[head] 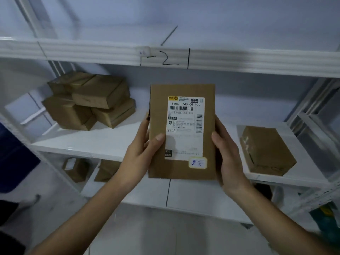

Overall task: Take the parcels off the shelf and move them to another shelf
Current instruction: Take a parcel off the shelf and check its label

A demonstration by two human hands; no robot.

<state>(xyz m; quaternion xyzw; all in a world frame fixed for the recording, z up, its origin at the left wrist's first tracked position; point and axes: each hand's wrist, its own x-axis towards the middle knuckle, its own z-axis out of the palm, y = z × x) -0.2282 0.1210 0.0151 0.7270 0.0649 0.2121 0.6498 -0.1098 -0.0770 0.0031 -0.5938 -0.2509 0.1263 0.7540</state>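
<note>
I hold a flat brown cardboard parcel (182,92) upright in front of the white shelf (88,142), its white shipping label facing me. My left hand (141,153) grips its left edge, thumb on the front near the label. My right hand (228,155) clasps its right edge. A pile of several brown parcels (88,100) lies on the middle shelf at the left. One single brown parcel (266,150) rests on the same shelf level at the right.
The upper shelf rail (239,59) carries a handwritten mark "1-2". On the lower shelf sit more brown parcels (106,172). A dark blue object (12,155) stands at the far left. Metal uprights (312,100) frame the right side.
</note>
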